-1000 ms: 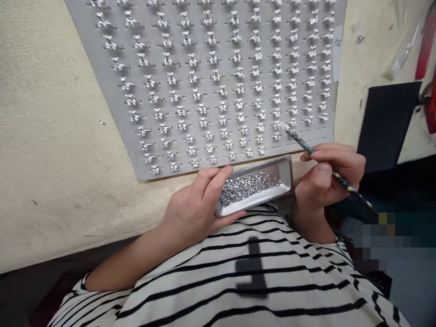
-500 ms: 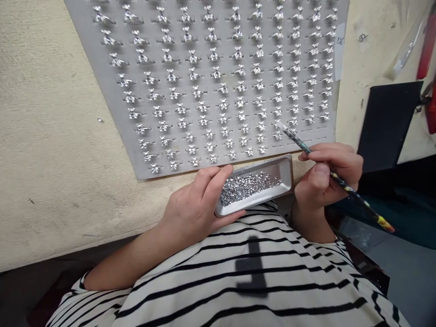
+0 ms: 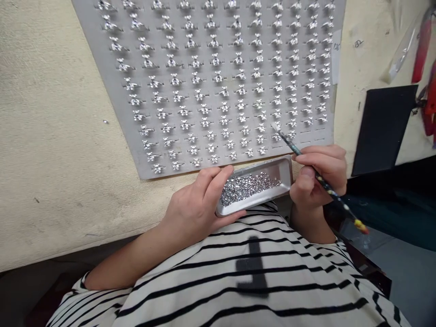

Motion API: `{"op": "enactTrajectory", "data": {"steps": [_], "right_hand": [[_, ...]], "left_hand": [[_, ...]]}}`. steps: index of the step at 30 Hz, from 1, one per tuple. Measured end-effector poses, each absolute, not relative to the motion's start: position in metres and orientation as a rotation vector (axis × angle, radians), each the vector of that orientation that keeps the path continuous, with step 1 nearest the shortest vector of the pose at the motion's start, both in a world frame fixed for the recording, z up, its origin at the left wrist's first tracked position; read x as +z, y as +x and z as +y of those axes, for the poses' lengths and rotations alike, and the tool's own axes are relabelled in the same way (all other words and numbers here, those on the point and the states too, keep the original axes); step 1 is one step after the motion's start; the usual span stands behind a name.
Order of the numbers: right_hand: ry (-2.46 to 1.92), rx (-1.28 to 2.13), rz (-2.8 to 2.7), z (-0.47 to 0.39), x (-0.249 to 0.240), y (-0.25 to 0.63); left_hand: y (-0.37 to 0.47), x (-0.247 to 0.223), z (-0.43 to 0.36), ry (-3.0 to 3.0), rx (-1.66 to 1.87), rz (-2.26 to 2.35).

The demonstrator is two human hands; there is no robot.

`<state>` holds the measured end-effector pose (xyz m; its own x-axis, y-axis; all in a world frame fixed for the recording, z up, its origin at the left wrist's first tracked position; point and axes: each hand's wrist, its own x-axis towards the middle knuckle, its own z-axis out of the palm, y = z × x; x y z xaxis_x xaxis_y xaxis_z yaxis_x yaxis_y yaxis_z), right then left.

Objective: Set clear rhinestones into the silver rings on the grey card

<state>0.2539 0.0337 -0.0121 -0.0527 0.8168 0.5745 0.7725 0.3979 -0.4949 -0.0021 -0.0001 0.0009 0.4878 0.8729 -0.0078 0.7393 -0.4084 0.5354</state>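
My left hand (image 3: 194, 202) grips the left end of a small metal tray (image 3: 255, 205), thumb below and fingers over the rim. Tiny shiny stones (image 3: 243, 186) lie heaped toward the tray's left side. Pinched in my right hand (image 3: 318, 175) is a slim, paint-spotted picking stick (image 3: 288, 143) with a white tip and a yellow-red end. Its tip is over a bear-shaped ring near the lower right of a grey board (image 3: 91, 32); whether it touches, I cannot tell. Rows of silvery bear-shaped rings (image 3: 211, 148) sit in the board's slits.
The board lies on a cream table (image 3: 51, 136), where one small shiny piece (image 3: 106, 121) rests to the left. On the right are a dark flat pad (image 3: 384, 129), red-handled tools (image 3: 422, 50) and a paper label (image 3: 336, 56) marked with a number.
My right hand and the stick have shifted left, and the tip has moved slightly left across the board. The left hand still holds the tray in the same place. The view has shifted slightly.
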Motion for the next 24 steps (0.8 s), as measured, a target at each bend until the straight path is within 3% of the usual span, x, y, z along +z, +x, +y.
{"op": "enactTrajectory", "data": {"steps": [15, 24], "right_hand": [[-1.300, -0.061, -1.748, 0.0351, -0.0191, 0.2568], [-1.324, 0.115, -1.576, 0.0367, -0.0160, 0.2560]], "left_hand": [[-0.0022, 0.0010, 0.0003, 2.254, 0.380, 1.314], [-0.0014, 0.0002, 0.0006, 2.265, 0.384, 1.320]]}}
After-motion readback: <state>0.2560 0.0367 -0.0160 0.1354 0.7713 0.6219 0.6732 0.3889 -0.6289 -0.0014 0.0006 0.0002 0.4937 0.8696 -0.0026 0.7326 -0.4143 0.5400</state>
